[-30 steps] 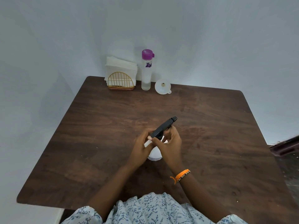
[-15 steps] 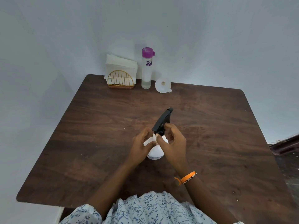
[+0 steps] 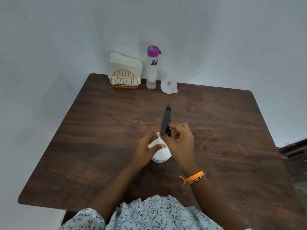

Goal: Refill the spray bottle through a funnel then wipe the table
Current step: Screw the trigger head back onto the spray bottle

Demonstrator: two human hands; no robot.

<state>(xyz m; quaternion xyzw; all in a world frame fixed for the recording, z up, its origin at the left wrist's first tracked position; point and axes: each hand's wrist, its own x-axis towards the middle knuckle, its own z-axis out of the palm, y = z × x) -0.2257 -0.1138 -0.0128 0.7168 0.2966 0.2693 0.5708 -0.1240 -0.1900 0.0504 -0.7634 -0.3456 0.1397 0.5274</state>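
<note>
A white spray bottle (image 3: 162, 155) stands in the middle of the dark wooden table (image 3: 99, 130). My left hand (image 3: 145, 149) grips its body from the left. My right hand (image 3: 180, 143) is closed around the collar of the black spray head (image 3: 166, 121), whose nozzle points away from me toward the wall. A white funnel (image 3: 168, 85) lies at the back of the table. Beside it stands a clear water bottle (image 3: 152, 70) with a purple cap, holding a little liquid at the bottom.
A gold wire holder with white paper napkins (image 3: 124, 72) sits at the back left against the wall. The wall runs right behind the table's far edge. A dark object (image 3: 294, 148) lies off the table to the right.
The black spray head has turned counter-clockwise: its nozzle pointed to the right a second ago and now points nearly straight away. My right hand twisted with it; the left hand kept holding the bottle.
</note>
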